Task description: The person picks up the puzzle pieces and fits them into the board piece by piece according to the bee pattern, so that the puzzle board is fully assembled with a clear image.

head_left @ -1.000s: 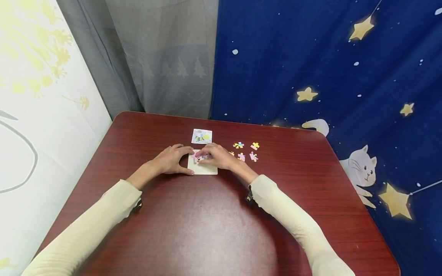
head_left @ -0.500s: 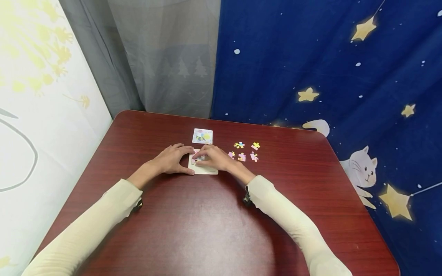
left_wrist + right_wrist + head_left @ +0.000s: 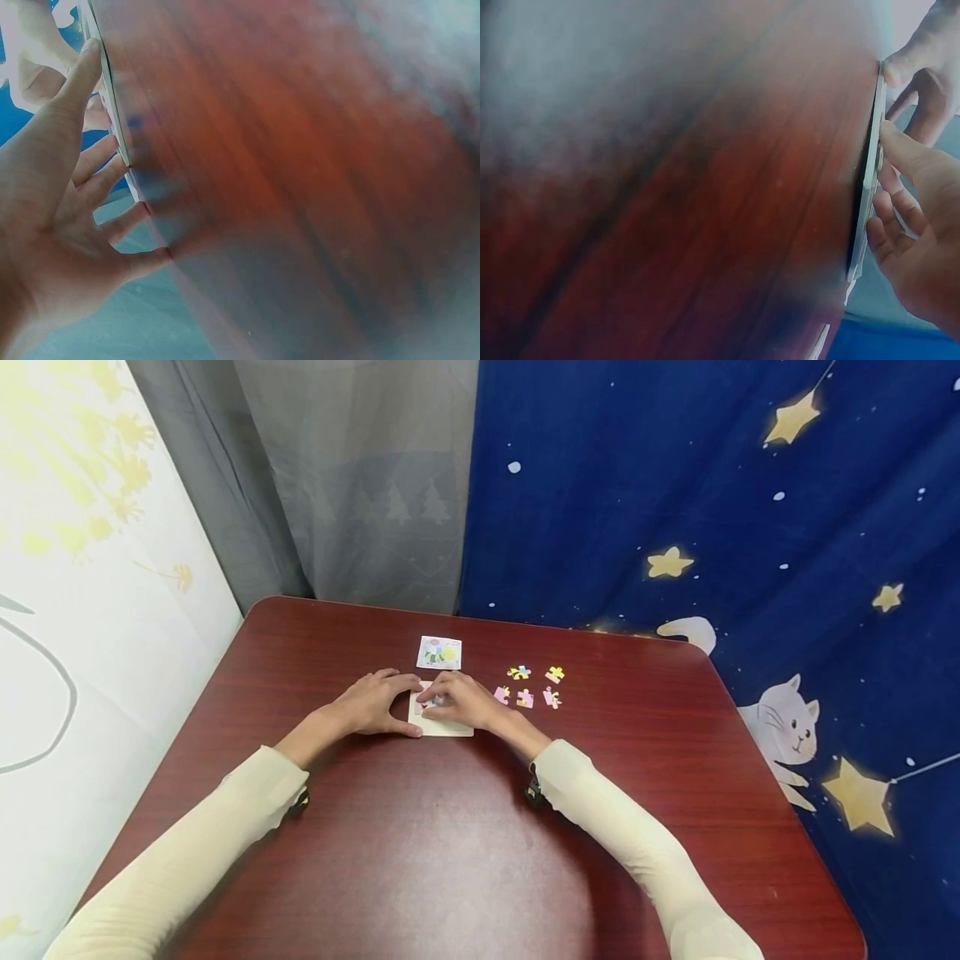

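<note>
A small pale puzzle board (image 3: 448, 729) lies flat on the table, with pink picture pieces in its upper left part. My left hand (image 3: 369, 704) spans the board's left side, its thumb at the lower left corner and its fingertips at the top left. In the left wrist view those fingers look spread and fairly straight. Over the board, my right hand (image 3: 465, 702) has thumb and index finger about a pink jigsaw piece (image 3: 431, 702), pinching it against the board. The right fingers hide much of that picture. Edge-on, the board (image 3: 870, 169) also shows in the right wrist view.
Several loose jigsaw pieces (image 3: 525, 698) lie in two rows right of the board. Behind the board is a square picture card (image 3: 439, 653) with a bee. The dark red table (image 3: 450, 843) reaches back to a grey curtain (image 3: 367, 485) and a blue one (image 3: 585, 510).
My right hand has shifted slightly left over the board with its fingertips, uncovering a loose piece beside it. The left hand has stayed at the board's left side.
</note>
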`<state>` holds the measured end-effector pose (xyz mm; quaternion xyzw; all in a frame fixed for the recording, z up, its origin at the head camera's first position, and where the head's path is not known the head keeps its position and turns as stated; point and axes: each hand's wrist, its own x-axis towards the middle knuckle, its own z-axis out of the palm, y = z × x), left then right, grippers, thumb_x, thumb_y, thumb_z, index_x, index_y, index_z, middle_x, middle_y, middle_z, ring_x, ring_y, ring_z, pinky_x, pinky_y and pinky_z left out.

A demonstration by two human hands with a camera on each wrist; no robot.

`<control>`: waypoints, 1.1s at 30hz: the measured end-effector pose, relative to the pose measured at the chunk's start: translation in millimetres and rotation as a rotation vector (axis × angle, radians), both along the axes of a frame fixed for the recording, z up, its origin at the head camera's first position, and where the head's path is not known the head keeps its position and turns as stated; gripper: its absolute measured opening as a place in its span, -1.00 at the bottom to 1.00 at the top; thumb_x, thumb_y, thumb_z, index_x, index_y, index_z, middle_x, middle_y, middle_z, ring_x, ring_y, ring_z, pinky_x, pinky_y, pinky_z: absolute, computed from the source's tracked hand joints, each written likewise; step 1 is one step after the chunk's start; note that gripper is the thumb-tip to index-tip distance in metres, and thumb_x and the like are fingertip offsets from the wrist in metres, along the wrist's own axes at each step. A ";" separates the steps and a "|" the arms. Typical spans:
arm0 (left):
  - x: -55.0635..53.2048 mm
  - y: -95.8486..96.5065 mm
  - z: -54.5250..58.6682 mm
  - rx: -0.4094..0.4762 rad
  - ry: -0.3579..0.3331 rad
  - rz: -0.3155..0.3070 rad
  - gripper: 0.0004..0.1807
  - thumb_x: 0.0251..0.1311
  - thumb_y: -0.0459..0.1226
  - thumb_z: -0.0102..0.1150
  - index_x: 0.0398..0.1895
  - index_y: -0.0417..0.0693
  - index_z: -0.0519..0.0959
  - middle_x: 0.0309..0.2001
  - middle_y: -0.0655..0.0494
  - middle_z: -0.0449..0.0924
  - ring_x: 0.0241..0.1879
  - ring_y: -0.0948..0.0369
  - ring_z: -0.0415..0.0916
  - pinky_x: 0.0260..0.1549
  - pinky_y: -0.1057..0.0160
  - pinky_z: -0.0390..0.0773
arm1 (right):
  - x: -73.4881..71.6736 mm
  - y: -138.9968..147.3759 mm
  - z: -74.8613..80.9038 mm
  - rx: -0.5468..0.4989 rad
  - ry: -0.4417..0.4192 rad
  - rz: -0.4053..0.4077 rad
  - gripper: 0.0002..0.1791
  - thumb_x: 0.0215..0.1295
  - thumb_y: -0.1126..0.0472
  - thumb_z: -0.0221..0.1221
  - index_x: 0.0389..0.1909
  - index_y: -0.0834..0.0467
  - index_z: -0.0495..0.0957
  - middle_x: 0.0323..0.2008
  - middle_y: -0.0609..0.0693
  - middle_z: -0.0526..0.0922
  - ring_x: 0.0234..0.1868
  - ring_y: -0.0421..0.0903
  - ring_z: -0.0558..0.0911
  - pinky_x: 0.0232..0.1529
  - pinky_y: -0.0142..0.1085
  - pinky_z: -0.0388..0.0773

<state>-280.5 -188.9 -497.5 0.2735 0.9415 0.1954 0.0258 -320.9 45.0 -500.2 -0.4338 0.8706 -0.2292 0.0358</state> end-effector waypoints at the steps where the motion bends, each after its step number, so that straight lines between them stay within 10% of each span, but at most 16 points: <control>1: -0.1 0.0 0.1 -0.003 0.000 0.001 -0.04 -0.07 0.31 0.54 0.36 0.00 0.55 0.40 0.07 0.48 0.45 -0.19 0.26 0.33 -0.32 0.30 | 0.1 0.1 0.0 -0.003 0.002 0.002 -0.73 0.34 0.06 0.42 0.02 0.00 0.79 -0.07 -0.10 0.68 0.01 -0.17 0.58 0.05 -0.32 0.49; 33: 0.5 1.4 2.2 -0.020 -0.026 0.010 -0.03 -0.03 0.29 0.53 0.39 -0.01 0.52 0.41 0.06 0.47 0.47 -0.20 0.22 0.33 -0.39 0.25 | -3.0 -0.1 4.0 0.104 0.072 -0.022 -0.72 0.34 -0.04 0.41 0.04 -0.15 0.78 -0.12 -0.21 0.64 -0.07 -0.23 0.52 -0.08 -0.35 0.48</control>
